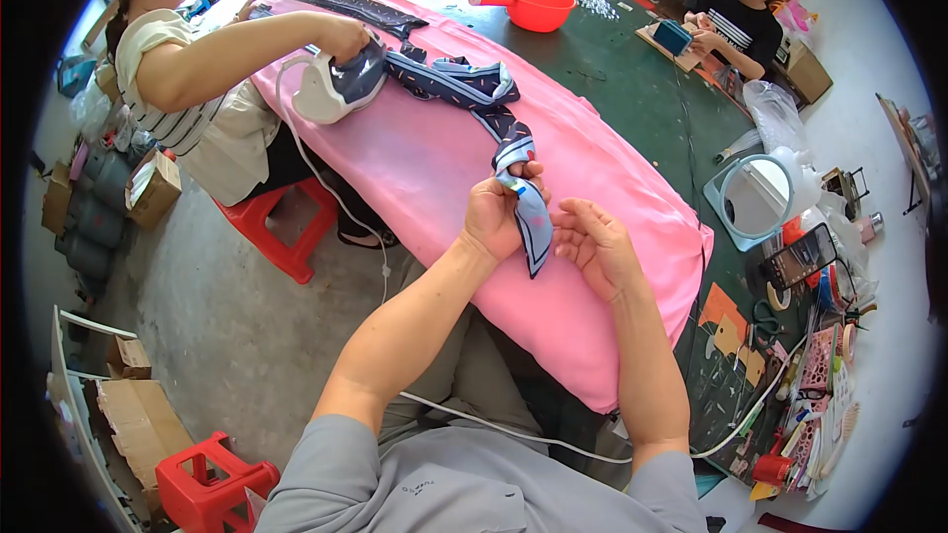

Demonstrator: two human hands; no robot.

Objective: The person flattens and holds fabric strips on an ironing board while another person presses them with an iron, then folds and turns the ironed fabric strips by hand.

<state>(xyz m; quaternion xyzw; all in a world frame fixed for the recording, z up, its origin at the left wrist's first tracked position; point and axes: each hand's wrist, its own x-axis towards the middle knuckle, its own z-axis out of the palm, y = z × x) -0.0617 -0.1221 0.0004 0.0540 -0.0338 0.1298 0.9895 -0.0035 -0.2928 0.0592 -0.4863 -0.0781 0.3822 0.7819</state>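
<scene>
My left hand (499, 212) is closed round the narrow end of a patterned scarf (449, 82), dark navy and light blue, over the pink cloth. The scarf's pointed light-blue tip (534, 227) hangs down from my fingers. Just right of that tip is my right hand (597, 245), palm turned inward, fingers apart and holding nothing. The rest of the scarf runs up and left across the pink cloth (592, 326), bunched and twisted. Near its far part, a co-worker's hand grips a steam iron (341, 84).
A red dipper (538, 6) stands on the green table (632, 79). Another person sits at the far right with a phone. At right are a round mirror (757, 199), scissors (762, 324) and cluttered tools. Red stools (286, 237) stand at left; a white cord crosses near my lap.
</scene>
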